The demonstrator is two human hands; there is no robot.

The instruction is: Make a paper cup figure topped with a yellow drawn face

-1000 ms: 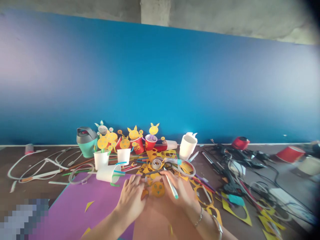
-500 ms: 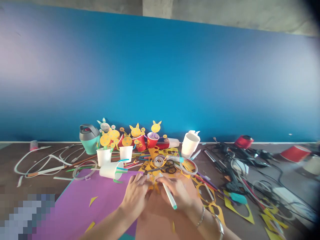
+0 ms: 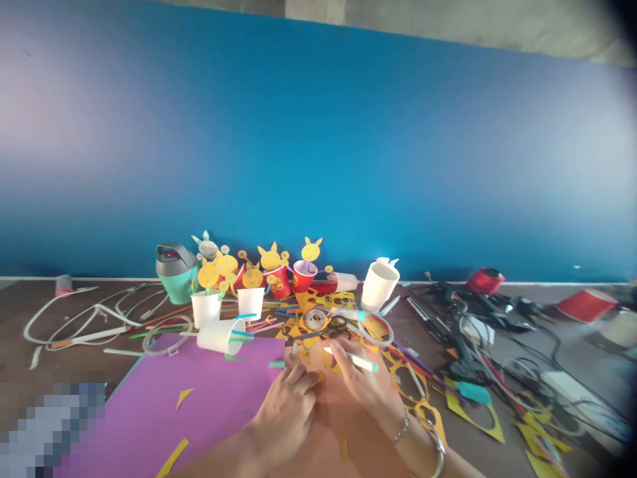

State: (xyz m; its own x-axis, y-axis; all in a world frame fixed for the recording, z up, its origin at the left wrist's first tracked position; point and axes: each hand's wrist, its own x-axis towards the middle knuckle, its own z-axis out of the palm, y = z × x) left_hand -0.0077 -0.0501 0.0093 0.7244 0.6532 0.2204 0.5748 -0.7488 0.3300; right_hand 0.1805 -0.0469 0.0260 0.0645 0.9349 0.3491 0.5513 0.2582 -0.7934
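My right hand [image 3: 355, 378] is closed around a white marker with a teal end [image 3: 365, 363], its other end pointing left over the orange paper [image 3: 331, 431]. My left hand [image 3: 291, 401] is curled, with a small yellow paper piece [image 3: 319, 377] showing at its fingertips. A short teal cap-like piece [image 3: 277, 364] shows just beyond the left knuckles; whether the hand touches it I cannot tell. Another yellow paper cutout [image 3: 328, 359] lies under the right fingers. Left of the orange paper spreads a purple sheet [image 3: 213, 398].
Cups with yellow paper figures [image 3: 250, 302] line the back, beside a teal-and-grey container [image 3: 176, 272]. A white cup [image 3: 219, 336] lies on its side. A taller white cup [image 3: 379, 287], tape roll [image 3: 316, 319], paper scraps [image 3: 430, 418] and black cables [image 3: 502, 372] crowd the centre and right.
My right hand has lifted its fingers slightly and turned the marker flatter, teal end to the right. My left hand has moved toward me and curled; the teal piece now shows beyond it.
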